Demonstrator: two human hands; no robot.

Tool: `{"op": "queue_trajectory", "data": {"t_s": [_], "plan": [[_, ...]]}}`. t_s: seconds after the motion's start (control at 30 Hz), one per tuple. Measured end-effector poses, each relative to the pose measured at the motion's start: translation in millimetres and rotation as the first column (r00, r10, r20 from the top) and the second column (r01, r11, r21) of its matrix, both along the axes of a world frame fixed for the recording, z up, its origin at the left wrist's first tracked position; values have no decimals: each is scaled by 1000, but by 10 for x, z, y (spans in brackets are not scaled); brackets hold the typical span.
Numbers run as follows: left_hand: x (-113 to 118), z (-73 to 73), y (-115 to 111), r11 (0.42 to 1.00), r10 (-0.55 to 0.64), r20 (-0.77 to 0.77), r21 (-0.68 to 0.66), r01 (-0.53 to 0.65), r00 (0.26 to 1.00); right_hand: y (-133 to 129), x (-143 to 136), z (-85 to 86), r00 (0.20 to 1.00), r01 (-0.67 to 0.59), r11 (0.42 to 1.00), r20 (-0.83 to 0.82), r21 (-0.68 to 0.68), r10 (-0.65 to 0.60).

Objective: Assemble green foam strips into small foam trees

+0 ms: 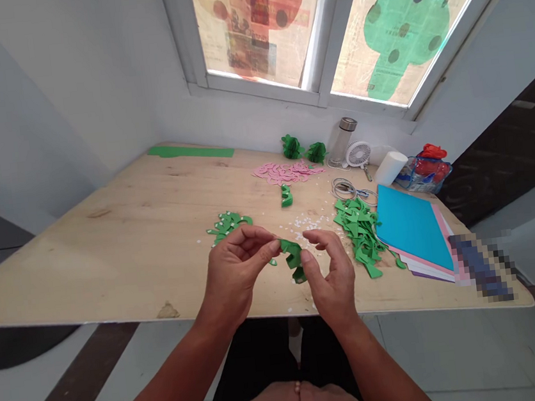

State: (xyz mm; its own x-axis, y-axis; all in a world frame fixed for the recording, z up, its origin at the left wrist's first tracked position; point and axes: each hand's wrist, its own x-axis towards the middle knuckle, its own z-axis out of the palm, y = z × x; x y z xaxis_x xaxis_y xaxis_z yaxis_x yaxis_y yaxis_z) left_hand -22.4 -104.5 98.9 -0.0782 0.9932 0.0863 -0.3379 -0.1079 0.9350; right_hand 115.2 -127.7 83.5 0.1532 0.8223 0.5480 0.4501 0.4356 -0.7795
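Above the table's near edge, my left hand point(239, 265) pinches a green cut-out strip point(292, 253) between thumb and fingertips. The strip is curved, with notched edges, and looks like foam or paper. My right hand point(329, 270) is at its right side. The right thumb touches or nearly touches the strip, while the other fingers are curled and apart from the thumb. Behind my left hand lies a small pile of green pieces point(226, 224) with white patches. A larger heap of green cut-outs point(360, 232) lies right of my right hand. One folded green piece point(286, 196) sits further back.
White paper bits point(311, 222) are scattered on the wooden table point(122, 243). Pink cut-outs point(286, 172), two green assembled shapes point(292, 147), a bottle point(342, 140), a small fan point(357, 154) and scissors point(346, 188) stand or lie behind. Coloured sheets point(413, 229) are at right.
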Motion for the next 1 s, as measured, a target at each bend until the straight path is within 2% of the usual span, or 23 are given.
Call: {"op": "queue_trajectory", "data": {"t_s": [0.1,0.23,0.33,0.5,0.77,1.0], "plan": [[12,14,-20,1000,-10,4,-3,10,1000,21,10,-14,997,-70,993,-22,-98,68],[17,29,-29,1000,-21,12,-12,21,1000,32,7,-41,984,-107,965,-165,-238,68],[8,30,-23,999,-34,17,-22,34,999,36,1,-52,963,-152,945,-257,-288,77],[-10,19,-4,996,-80,54,-32,81,995,33,-3,-51,931,-208,932,-352,-297,96],[-26,20,34,982,-159,116,-85,170,980,39,2,-18,905,-249,920,-410,-303,110],[-27,23,35,984,-150,116,-79,160,982,31,13,-27,908,-249,924,-401,-290,119]]}}
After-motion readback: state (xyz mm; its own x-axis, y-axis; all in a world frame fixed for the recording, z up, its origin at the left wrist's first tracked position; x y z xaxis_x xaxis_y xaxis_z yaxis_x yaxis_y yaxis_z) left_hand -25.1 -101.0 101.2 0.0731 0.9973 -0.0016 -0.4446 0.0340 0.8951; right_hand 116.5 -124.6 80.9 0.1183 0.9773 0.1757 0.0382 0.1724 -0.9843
